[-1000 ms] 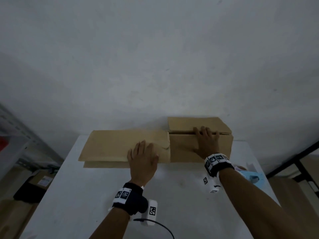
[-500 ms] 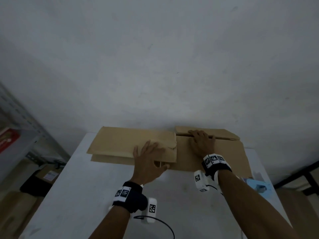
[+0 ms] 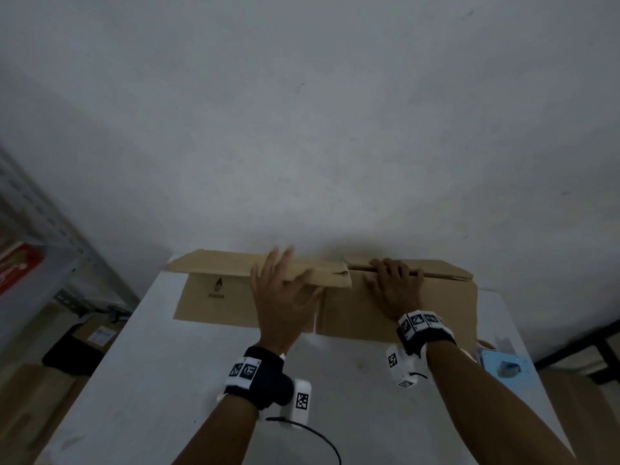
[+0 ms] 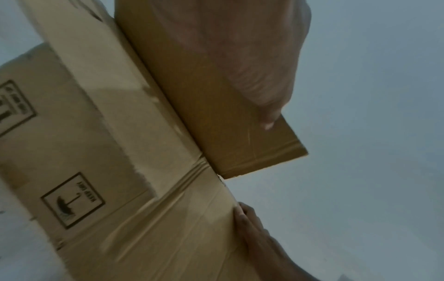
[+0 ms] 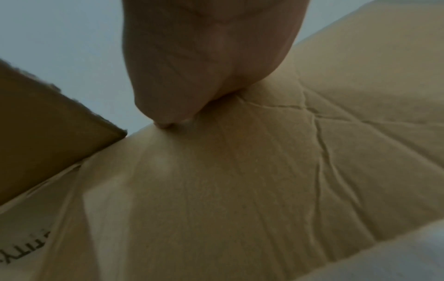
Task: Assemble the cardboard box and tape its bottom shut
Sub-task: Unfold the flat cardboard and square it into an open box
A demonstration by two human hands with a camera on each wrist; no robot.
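Far to the left stands a metal shelf (image 3: 40, 263) with a red pack (image 3: 18, 266) on it; the white writing on the pack is too blurry to read. Below the shelf, on the floor, sits a brown carton (image 3: 97, 333) with a white label that is too small to read.

The flat cardboard box (image 3: 218, 303) lies on the white surface (image 3: 141, 397), close to the wall. Its left panel shows a small dark mark with a word under it, too small to read from the head view. The left wrist view shows a square sign with an umbrella (image 4: 72, 200) and the words "KEEP DRY". Another framed sign sits at that picture's left edge, but it is cut off.

The left hand (image 3: 285, 297) holds a raised flap (image 3: 255, 268) of the box. Its fingers lie nearly straight over the top of the flap and the thumb goes under it, so the flap is pinched between them.

The right hand (image 3: 394, 285) rests on the right panel of the box. Its fingers curl over the far edge and grip it.

Far right, a light blue tape holder (image 3: 503, 367) lies on the surface, just beside the right arm.
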